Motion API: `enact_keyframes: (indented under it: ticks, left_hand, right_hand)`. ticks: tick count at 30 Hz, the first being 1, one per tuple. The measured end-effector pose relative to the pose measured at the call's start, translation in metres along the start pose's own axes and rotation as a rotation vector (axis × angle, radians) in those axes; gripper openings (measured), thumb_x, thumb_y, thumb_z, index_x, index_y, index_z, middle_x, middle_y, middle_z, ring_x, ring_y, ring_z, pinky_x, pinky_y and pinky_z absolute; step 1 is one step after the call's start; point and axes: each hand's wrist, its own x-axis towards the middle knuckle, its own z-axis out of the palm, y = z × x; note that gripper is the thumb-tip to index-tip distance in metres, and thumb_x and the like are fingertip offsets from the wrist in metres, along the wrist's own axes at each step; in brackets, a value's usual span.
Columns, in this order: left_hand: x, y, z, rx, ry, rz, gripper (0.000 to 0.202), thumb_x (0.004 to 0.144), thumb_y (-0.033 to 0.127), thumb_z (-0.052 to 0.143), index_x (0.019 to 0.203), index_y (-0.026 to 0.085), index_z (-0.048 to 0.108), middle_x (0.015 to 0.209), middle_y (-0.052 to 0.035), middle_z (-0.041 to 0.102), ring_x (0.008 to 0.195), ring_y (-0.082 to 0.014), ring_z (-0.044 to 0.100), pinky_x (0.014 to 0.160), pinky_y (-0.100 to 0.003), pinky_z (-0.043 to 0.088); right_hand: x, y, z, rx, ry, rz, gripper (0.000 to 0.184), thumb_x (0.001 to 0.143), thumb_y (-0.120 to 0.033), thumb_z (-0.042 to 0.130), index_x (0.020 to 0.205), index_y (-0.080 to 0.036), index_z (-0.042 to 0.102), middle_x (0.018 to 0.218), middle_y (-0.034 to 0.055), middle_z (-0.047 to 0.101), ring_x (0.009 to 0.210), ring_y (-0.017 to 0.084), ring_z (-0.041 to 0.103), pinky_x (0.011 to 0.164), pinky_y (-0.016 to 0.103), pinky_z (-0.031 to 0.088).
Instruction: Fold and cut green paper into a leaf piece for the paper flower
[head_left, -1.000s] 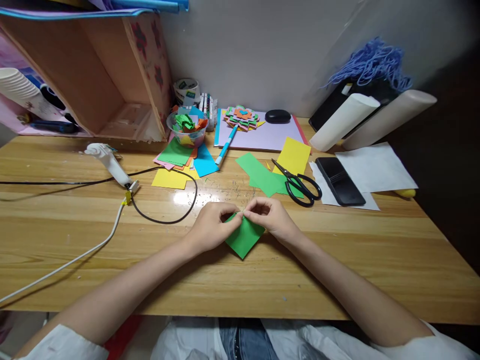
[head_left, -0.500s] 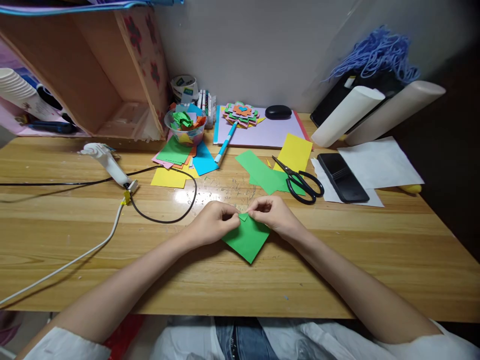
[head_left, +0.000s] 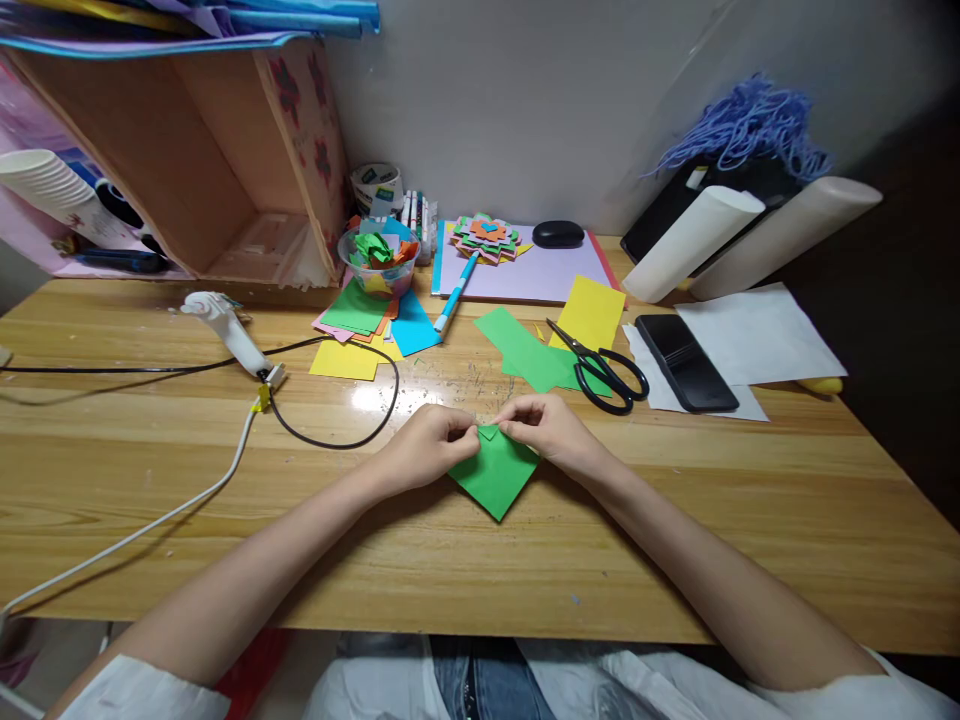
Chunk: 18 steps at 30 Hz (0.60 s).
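A folded green paper square [head_left: 495,475] lies on the wooden desk [head_left: 675,520] with one corner pointing toward me. My left hand [head_left: 427,448] pinches its upper left edge with curled fingers. My right hand [head_left: 547,432] pinches the top edge just right of a small folded-down tip. Both sets of fingertips meet at the paper's upper corner. The paper's upper part is partly hidden under my fingers.
Black scissors [head_left: 604,368] lie on loose green paper [head_left: 525,350] beyond my hands, by a yellow sheet [head_left: 592,310]. A phone [head_left: 686,362], paper rolls [head_left: 697,242], a bowl of scraps [head_left: 375,258], coloured sheets [head_left: 360,325], a blue pen [head_left: 456,292] and a white corded tool [head_left: 225,330] surround them.
The small tip at the paper's upper corner has been folded down between my fingertips. My hands stay at the same corner; the view shifted slightly.
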Motion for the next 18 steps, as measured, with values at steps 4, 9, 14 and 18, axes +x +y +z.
enact_keyframes:
  ticks: [4,9,14,18]
  left_hand:
    - [0.002,-0.004,-0.006,-0.168,-0.071,-0.051,0.023,0.077,0.022,0.04,0.059,0.014,0.052,0.053,0.0047,0.037,0.05,-0.0075,0.034,0.048,-0.02,0.027]
    - [0.002,-0.003,-0.011,-0.265,0.067,-0.132,0.029,0.081,0.033,0.042,0.078,0.012,0.062,0.063,-0.0006,0.055,0.056,-0.0096,0.048,0.051,-0.021,0.039]
    - [0.004,-0.006,-0.001,-0.264,0.178,-0.052,0.03,0.069,0.037,0.065,0.085,0.012,0.061,0.083,-0.0069,0.065,0.074,-0.0148,0.058,0.067,-0.026,0.046]
    - [0.007,-0.008,0.006,-0.238,0.215,-0.089,0.024,0.072,0.036,0.061,0.074,0.012,0.062,0.077,-0.0064,0.066,0.072,-0.0154,0.059,0.064,-0.025,0.045]
  right_hand:
    - [0.0,0.002,-0.004,0.041,0.001,0.014,0.013,0.062,-0.025,0.065,0.065,-0.013,0.066,0.06,0.0004,0.062,0.053,0.01,0.051,0.051,0.022,0.036]
    - [0.001,0.003,-0.006,0.084,0.042,0.025,0.021,0.064,-0.032,0.066,0.069,-0.012,0.067,0.06,0.0012,0.062,0.053,0.01,0.051,0.052,0.023,0.037]
    - [-0.001,0.003,-0.001,0.075,0.029,-0.005,0.022,0.064,-0.033,0.066,0.07,-0.012,0.067,0.064,0.0019,0.062,0.056,0.01,0.052,0.054,0.023,0.039]
    - [-0.003,0.002,0.003,0.021,0.041,-0.028,0.019,0.064,-0.031,0.066,0.062,-0.012,0.063,0.056,-0.0009,0.056,0.049,0.008,0.046,0.047,0.021,0.035]
